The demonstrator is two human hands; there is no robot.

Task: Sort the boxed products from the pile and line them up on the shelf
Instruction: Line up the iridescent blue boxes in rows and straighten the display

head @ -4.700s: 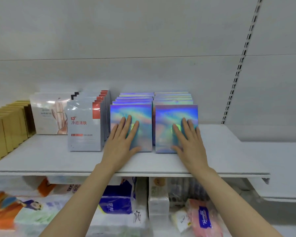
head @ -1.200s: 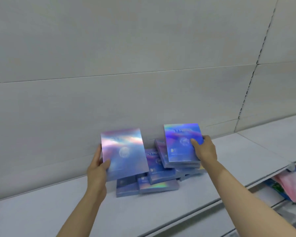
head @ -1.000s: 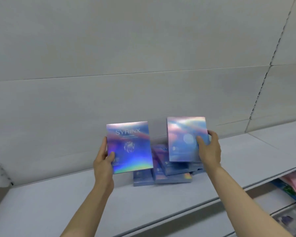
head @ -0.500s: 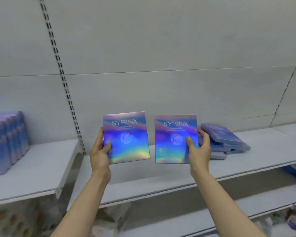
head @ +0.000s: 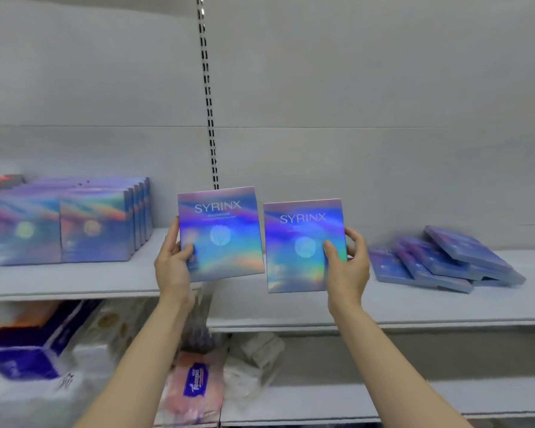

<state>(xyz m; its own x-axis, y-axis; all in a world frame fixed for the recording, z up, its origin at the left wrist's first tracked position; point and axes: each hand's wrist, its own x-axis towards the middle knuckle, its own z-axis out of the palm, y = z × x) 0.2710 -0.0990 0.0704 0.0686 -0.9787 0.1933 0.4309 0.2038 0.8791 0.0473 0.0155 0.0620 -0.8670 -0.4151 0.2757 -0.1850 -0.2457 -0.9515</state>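
While the white back wall point(head: 383, 88) fills most of the view, a slotted upright rail point(head: 209, 112) runs down it and ends behind the raised boxes. Below it, the left shelf point(head: 59, 282) sits a little higher than the right shelf point(head: 445, 307), and their ends meet near the middle. On the left shelf stand two rows of holographic boxes point(head: 74, 223), upright and facing forward, packed one behind another; the fronts are blurred. On the right shelf lies the pile of boxes point(head: 445, 261), flat and overlapping, slanting against each other near the wall. Under the shelves, a lower level holds soft packs: a dark blue tissue pack point(head: 25, 359) at left and a pink Tempo pack point(head: 195, 387) near the centre, both blurred.

Both bare forearms reach up from the bottom edge. The left hand point(head: 172, 267) pinches the left SYRINX box point(head: 220, 233) at its lower left edge, thumb on the front, fingers behind, holding it upright and slightly tilted in the air over the gap between the shelves. The right hand point(head: 348, 270) pinches the right SYRINX box point(head: 303, 245) at its right edge, thumb on the front face, fingers curled round the side. The two boxes hang side by side, fronts toward the camera, nearly touching, the right one a little lower.
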